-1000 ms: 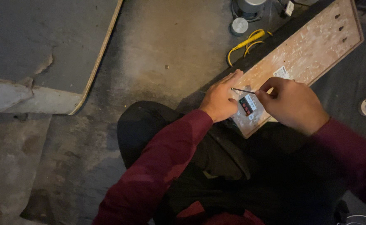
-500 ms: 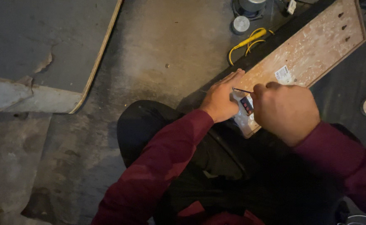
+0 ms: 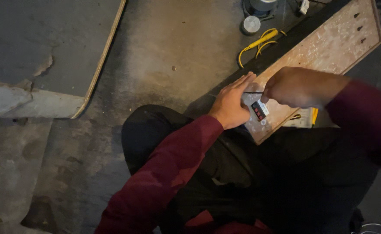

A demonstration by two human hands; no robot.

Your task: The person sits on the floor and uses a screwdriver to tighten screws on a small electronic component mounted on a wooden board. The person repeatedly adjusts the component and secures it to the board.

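Observation:
My left hand (image 3: pixel 231 102) lies flat with fingers together on the near end of a long worn wooden board (image 3: pixel 329 47), beside a small white switch module with red and dark buttons (image 3: pixel 259 110). My right hand (image 3: pixel 296 86) is closed around a thin dark tool (image 3: pixel 253 92) whose tip points left toward my left hand, just above the module. The board rests across my dark trousers (image 3: pixel 225 169). Both sleeves are dark red.
A yellow cable (image 3: pixel 259 43) and a round white cap (image 3: pixel 251 24) lie on the concrete floor beyond the board. A flat panel with a pale edge (image 3: pixel 103 60) lies at the left. A brass screw and a yellow item (image 3: pixel 314 116) sit near the board.
My right hand has moved up and to the right along the board, uncovering the switch module. My left hand stays pressed on the board's end.

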